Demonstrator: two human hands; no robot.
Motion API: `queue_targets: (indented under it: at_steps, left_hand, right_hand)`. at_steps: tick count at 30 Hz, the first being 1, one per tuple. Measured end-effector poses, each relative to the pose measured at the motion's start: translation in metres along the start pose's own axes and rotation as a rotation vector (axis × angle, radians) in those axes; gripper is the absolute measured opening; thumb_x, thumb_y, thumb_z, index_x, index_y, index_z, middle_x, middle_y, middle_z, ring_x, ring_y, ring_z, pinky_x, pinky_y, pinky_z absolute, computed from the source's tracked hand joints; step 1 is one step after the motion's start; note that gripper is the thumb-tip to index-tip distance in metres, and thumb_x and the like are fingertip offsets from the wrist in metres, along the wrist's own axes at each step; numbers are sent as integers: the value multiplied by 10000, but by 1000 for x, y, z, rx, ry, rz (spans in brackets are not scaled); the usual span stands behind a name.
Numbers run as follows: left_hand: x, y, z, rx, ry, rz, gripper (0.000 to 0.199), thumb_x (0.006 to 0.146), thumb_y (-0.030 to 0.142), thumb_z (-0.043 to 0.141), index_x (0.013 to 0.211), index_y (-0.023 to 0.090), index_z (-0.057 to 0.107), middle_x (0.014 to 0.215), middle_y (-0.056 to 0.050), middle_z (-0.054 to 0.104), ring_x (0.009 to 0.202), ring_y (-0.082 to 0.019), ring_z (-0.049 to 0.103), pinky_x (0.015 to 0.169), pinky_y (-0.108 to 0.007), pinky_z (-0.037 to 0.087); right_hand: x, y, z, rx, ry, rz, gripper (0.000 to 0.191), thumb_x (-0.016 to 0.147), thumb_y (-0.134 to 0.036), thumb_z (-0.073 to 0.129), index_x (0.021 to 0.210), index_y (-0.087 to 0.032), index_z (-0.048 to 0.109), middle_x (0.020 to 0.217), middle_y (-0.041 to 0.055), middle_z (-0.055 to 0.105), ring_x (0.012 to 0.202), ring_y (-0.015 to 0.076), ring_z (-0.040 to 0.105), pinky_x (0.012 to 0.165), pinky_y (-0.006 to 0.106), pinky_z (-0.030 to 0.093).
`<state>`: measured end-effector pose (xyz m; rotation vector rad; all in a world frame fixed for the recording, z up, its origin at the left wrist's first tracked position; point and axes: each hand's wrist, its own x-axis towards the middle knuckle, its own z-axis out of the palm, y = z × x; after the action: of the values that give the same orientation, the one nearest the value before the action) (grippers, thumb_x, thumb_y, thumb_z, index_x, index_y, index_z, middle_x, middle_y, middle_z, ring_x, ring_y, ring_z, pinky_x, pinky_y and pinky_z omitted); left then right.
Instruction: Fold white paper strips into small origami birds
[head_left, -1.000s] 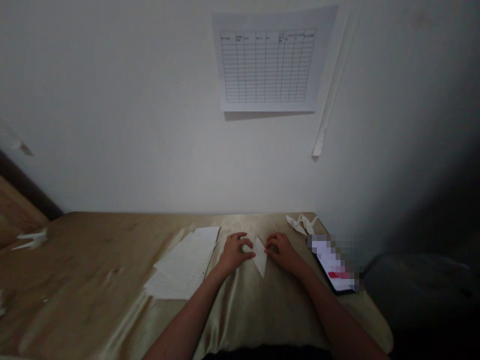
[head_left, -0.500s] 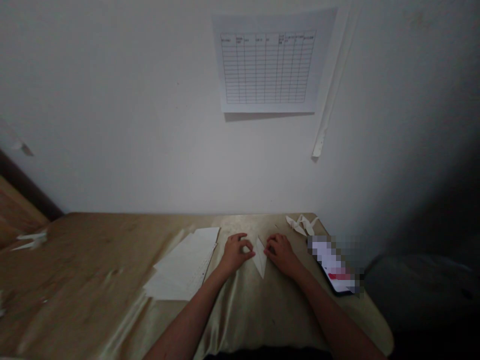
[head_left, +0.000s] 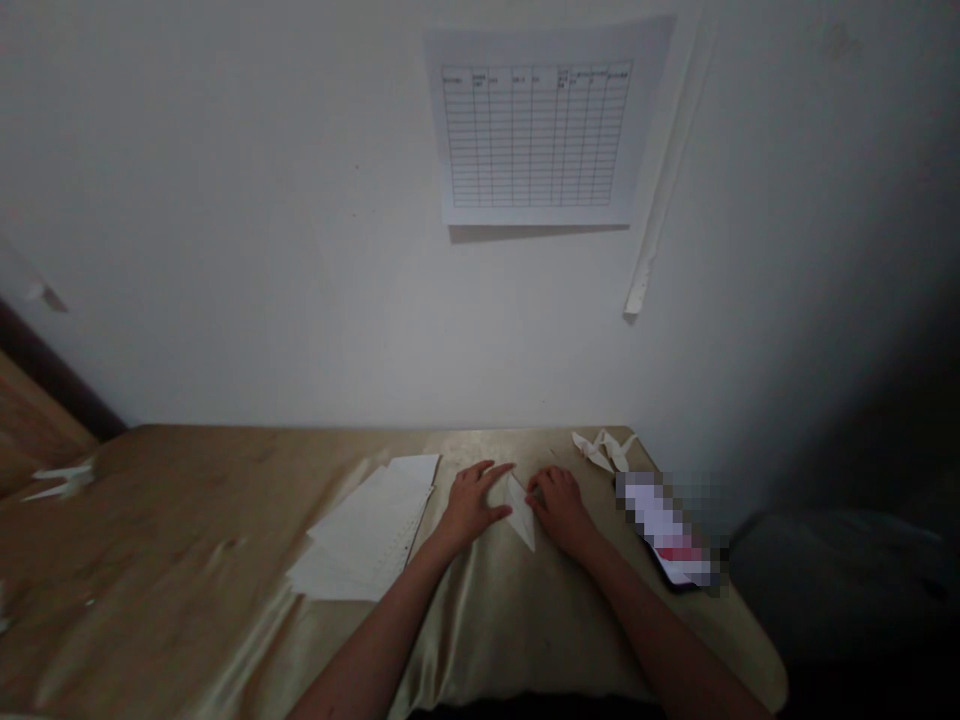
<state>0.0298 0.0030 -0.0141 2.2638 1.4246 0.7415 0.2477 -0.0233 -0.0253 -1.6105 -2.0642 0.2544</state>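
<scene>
A small piece of white paper [head_left: 522, 512], folded into a narrow diamond with a long point toward me, lies on the cloth between my hands. My left hand [head_left: 471, 508] is open at its left side. Its index finger stretches to the paper's far tip, and the thumb is at the left edge. On the other side, my right hand [head_left: 558, 506] has its fingers curled and pinches the paper's right edge. The undersides of the right fingers are hidden.
Left of my hands lies a fanned stack of white paper sheets [head_left: 367, 530]. Folded paper figures [head_left: 604, 448] rest at the far right corner, near a phone [head_left: 667, 530] with a blurred screen. A printed table sheet [head_left: 536, 140] hangs on the wall behind the cloth-covered table [head_left: 225, 540].
My left index finger has unbent and spread away from the thumb, letting go of the left edge. The folded paper has turned slightly, its near tip shifting right. My right hand has barely moved.
</scene>
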Motion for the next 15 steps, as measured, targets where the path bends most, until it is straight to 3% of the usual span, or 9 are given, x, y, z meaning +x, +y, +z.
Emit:
queue_targets:
  at_steps: [7, 15]
  left_hand:
    - [0, -3, 0, -52, 97, 0, 496, 757, 218, 877, 1225, 298, 735, 1433, -86, 659, 1385, -328, 557, 1193, -520, 415]
    - [-2, -3, -5, -18, 137, -16, 450, 705, 245, 943, 1090, 240, 709, 1362, -95, 666, 1341, -332, 565, 1174, -519, 443]
  right_hand:
    - [-2, -4, -10, 83, 14, -69, 193, 946, -220, 652, 1114, -258, 739, 1220, 91, 659, 1236, 281, 545, 1138, 453, 400]
    - [-5, -6, -20, 108, -24, -161, 290, 917, -310, 734, 1201, -317, 792, 1297, 80, 663, 1299, 293, 508, 1208, 514, 326]
